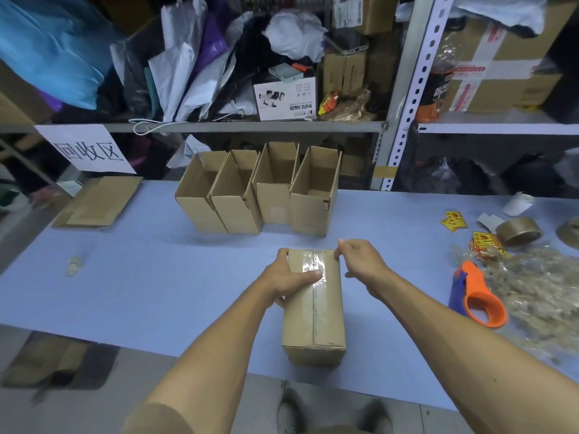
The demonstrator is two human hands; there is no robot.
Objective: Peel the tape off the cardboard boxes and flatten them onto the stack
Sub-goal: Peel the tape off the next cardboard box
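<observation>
I see the left hand gripping the sealed box near the tabletop's front edge; the right hand pinches its tape.

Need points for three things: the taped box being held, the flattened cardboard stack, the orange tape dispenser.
taped box (326, 311), head view, bare cardboard top face right of the tape seam.
flattened cardboard stack (100, 202), head view, middle of the top sheet, table's far left.
orange tape dispenser (477, 291), head view, orange body above the ring opening.
</observation>
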